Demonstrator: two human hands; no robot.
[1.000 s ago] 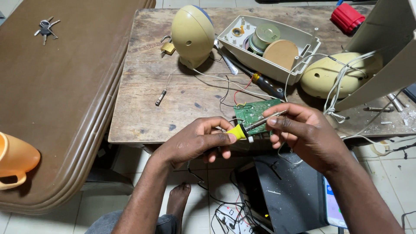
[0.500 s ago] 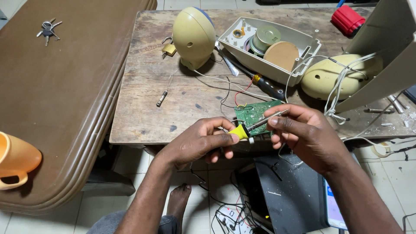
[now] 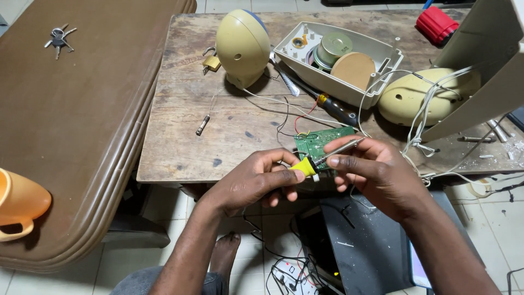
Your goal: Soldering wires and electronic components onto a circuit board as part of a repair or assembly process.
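My left hand (image 3: 256, 180) grips the yellow handle of a soldering iron (image 3: 319, 161) at the near edge of a worn wooden table (image 3: 218, 136). The iron's metal shaft points up and right. My right hand (image 3: 376, 172) pinches that shaft near its tip with thumb and fingers. Just behind both hands lies a small green circuit board (image 3: 316, 143), with thin red, black and white wires running off it across the table.
On the table stand a cream dome-shaped speaker shell (image 3: 242, 46), an opened cream casing (image 3: 338, 60) with round parts inside, a second dome shell (image 3: 420, 98), a screwdriver (image 3: 335, 109), a padlock (image 3: 210, 63) and a red object (image 3: 436, 24). Left: brown table (image 3: 71, 136), keys (image 3: 57, 38), orange cup (image 3: 19, 202).
Both hands and the soldering iron have stayed almost in the same place; my right fingers have shifted slightly along the metal shaft.
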